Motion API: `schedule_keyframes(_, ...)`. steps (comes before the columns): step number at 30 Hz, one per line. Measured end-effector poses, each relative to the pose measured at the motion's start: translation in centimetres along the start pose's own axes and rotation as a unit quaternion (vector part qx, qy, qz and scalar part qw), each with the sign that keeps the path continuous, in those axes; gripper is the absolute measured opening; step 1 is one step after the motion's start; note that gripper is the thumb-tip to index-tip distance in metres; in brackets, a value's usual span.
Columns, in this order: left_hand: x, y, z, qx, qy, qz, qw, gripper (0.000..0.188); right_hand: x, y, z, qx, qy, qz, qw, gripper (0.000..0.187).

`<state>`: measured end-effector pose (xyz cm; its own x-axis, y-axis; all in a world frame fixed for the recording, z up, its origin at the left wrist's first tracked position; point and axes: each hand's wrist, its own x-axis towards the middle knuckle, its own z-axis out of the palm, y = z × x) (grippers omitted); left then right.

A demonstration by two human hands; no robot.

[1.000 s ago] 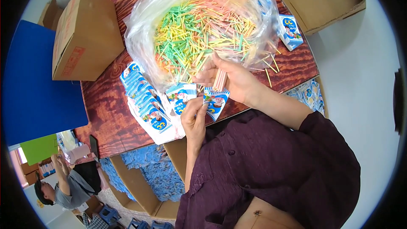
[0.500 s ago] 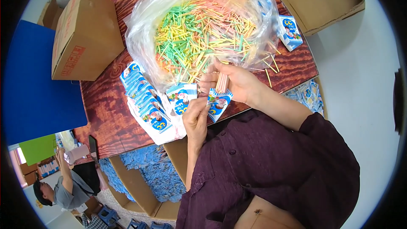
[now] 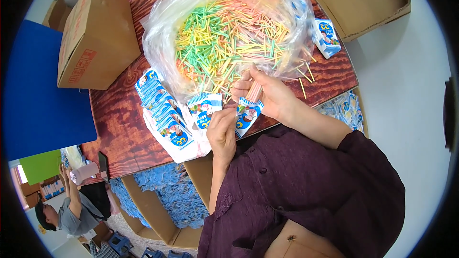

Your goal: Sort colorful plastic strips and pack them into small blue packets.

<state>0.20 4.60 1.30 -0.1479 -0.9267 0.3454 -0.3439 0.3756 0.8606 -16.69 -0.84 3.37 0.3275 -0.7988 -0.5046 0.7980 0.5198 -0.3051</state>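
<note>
We take the clear plastic bag (image 3: 155,31) as our landmark; it lies wide open on the red-brown table (image 3: 126,136), heaped with green, yellow and pink sticks (image 3: 224,38). Just off its near side, our left hand (image 3: 222,133) is closed, pinching the left edge of a blue-and-white packet (image 3: 247,118) between thumb and fingers. Our right hand (image 3: 273,96), at the bag's near edge, curls around a bundle of pink sticks (image 3: 256,91), thumb uppermost. The bundle's lower ends meet the packet's top; we cannot tell how far in they reach.

Near the bag's near-left edge, we see an overlapping row of packets (image 3: 160,102) on a white sheet-like thing (image 3: 184,154), with a single packet (image 3: 204,111) between that row and our left hand. To the bag's right stands another packet (image 3: 326,37), and a few loose yellow sticks (image 3: 302,88) lie off its near-right side. A brown carton (image 3: 107,43) stands left of the bag. Well beyond that, to the bag's lower left, we see a co-worker (image 3: 79,217) with both arms raised.
</note>
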Motion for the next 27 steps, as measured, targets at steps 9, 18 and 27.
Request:
schedule_keyframes(9, -1.3, -0.7, 1.0, -0.125, 0.085, -0.136, 0.979, 0.012, -0.5, 1.5, 0.7, -0.404, -0.176, -0.253, 0.862, 0.038)
schedule_keyframes(18, -0.7, 0.7, 0.2, -0.315, -0.037, -0.282, 0.905, 0.017, -0.3, 1.1, 0.5, -0.542, -0.263, -0.225, 0.766, 0.03)
schedule_keyframes(27, -1.1, 0.4, 0.4, -0.413, 0.099, -0.254, 0.869, 0.01, -2.9, 1.3, 2.1, -0.684, -0.23, -0.346, 0.6, 0.044)
